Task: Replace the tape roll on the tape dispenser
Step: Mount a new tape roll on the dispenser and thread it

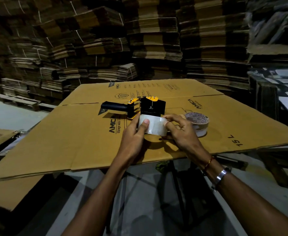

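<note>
Over cardboard (88,133), hands (156,132) around roll (154,126)

Yellow-black tape dispenser (139,106) — whitish tape roll (152,125)

Dim storeroom, flattened carton stacks (95,48) floor-to-ceiling at back, grey concrete floor (12,113), pallets (13,101) on left.

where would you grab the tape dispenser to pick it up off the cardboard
Take the tape dispenser by its black handle, coming from the left. It lies on its side on the cardboard sheet with the handle sticking out leftward, free of everything, so fingers can wrap around it. The yellow and black head faces the tape roll held in the left hand and right hand, so that side is crowded.
</note>
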Demonstrator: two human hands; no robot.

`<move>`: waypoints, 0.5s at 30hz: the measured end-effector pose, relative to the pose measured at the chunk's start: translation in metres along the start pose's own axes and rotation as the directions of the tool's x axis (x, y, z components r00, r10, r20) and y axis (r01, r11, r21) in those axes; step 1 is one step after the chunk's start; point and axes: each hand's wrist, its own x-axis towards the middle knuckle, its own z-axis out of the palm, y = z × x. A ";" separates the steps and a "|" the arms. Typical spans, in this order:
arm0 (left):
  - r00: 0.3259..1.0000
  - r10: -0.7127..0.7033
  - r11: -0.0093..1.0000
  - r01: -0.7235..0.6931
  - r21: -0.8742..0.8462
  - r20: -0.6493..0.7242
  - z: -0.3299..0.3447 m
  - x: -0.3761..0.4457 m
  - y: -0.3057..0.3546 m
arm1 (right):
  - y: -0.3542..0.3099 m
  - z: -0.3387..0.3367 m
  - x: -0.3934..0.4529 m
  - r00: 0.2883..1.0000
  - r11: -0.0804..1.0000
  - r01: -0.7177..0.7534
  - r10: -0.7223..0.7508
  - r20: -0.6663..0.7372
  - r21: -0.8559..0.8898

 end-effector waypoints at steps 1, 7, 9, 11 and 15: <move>0.999 0.036 0.997 -0.033 0.074 -0.036 0.001 -0.001 0.000 | 0.001 0.000 -0.001 1.000 0.999 0.024 -0.024 0.001 -0.032; 0.990 0.131 0.939 -0.106 0.327 -0.056 0.002 -0.007 0.002 | -0.005 0.002 -0.009 0.982 0.939 0.183 -0.187 0.013 -0.291; 0.993 0.115 0.924 -0.095 0.370 -0.033 0.005 -0.009 0.004 | -0.006 0.002 -0.013 0.975 0.900 0.213 -0.223 0.019 -0.381; 0.994 0.108 0.919 -0.087 0.385 -0.033 0.005 -0.012 0.006 | -0.007 0.002 -0.016 0.967 0.872 0.244 -0.253 0.036 -0.424; 0.995 0.096 0.922 -0.076 0.381 -0.034 -0.001 -0.012 0.008 | -0.006 0.002 -0.016 0.963 0.860 0.257 -0.268 0.040 -0.440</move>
